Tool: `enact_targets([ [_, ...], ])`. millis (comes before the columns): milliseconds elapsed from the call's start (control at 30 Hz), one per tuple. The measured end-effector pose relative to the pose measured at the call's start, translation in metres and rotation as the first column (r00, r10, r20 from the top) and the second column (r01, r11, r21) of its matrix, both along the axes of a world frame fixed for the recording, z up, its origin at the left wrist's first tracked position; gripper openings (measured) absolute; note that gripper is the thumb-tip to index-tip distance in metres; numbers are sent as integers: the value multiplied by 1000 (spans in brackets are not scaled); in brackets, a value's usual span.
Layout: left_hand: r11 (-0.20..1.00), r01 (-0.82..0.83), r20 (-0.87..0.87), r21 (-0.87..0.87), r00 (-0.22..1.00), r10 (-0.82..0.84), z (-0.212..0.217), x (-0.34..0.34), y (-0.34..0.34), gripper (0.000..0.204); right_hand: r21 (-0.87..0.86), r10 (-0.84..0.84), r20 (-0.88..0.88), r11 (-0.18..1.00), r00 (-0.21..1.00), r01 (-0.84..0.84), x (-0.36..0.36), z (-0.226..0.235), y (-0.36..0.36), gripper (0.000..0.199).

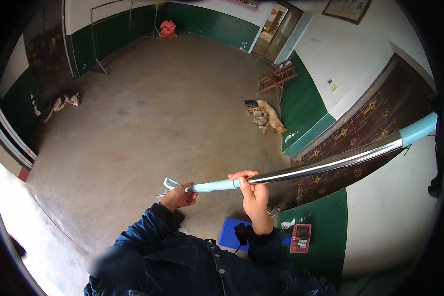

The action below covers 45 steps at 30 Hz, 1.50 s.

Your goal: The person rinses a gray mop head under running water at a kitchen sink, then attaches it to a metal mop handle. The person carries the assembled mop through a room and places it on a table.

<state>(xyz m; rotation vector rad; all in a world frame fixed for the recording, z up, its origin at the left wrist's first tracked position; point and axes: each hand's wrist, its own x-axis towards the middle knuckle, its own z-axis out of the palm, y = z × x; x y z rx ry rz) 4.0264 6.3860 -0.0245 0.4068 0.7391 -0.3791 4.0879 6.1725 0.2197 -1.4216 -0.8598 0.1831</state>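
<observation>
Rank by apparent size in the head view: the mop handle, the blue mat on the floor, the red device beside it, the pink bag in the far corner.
1. mop handle
2. blue mat, partly hidden by the arm
3. red device
4. pink bag, though distance shrinks it, so true size is unsure

The concrete floor [158, 123] lies open and wide ahead of both hands, with free room to the left and forward. The long pole [325, 165] crosses the right half of the view, slanting up towards the brown patterned wall panel [375, 118], which closes off that side close by. The left hand [178, 197] and right hand [254, 197] sit near each other on the pole's pale-blue end. Below them a blue board [232, 232] and a small red box [301, 238] lie on the floor by the green wall base [325, 237]. Farther off, a heap of cloth [264, 117] and a folded wooden rack [277, 78] stand against the right wall, and a bundle [64, 101] lies at the left wall.
</observation>
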Motion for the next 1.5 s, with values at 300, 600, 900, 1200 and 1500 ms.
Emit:
enact_targets([
  [300, 971, 177, 193, 163, 959, -208, 36, 268, 88, 24, 81, -321, 37, 945, 946, 317, 233, 21, 90, 5],
  [600, 912, 156, 215, 378, 944, -251, 32, 542, 181, 20, -34, -445, -32, 895, 895, 444, 525, -28, 182, 10],
  [900, 877, 57, 265, 477, 942, -204, 61, 790, 308, 32, -234, -478, 65, 846, 876, 479, 798, -41, 279, 15],
  [1200, 884, 140, 317, 446, 899, -302, 56, 1088, 421, 30, -323, -428, 102, 839, 898, 437, 1075, -20, 399, 12],
  [1500, 769, 247, 253, 589, 848, -466, 34, 1345, 510, 39, -98, -537, 50, 837, 842, 539, 1318, 22, 510, 9],
])
